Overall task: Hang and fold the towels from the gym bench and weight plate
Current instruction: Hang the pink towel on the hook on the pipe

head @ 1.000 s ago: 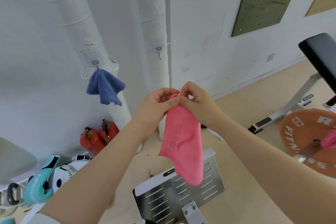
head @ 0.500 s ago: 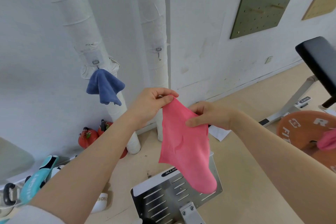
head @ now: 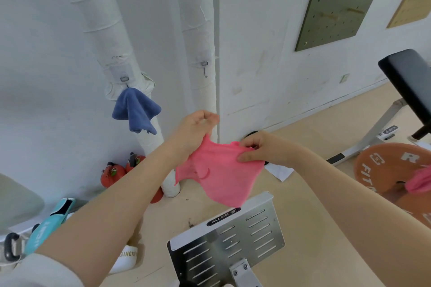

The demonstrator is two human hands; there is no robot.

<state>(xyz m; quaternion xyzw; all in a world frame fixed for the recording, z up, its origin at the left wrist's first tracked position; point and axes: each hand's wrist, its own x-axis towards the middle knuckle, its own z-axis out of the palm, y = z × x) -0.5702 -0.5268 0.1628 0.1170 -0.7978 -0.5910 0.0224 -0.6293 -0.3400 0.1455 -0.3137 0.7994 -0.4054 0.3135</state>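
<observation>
Item: small pink microfibre towel [head: 217, 170], pinched along its top edge by your left hand [head: 196, 130] and right hand [head: 263, 150], below the bare metal wall hook [head: 204, 68]; risk: slack cloth slipping off that hook.

Both hands [head: 196, 133] pinching pink towel [head: 219, 172], blue towel [head: 136, 112] apparently hooked
</observation>
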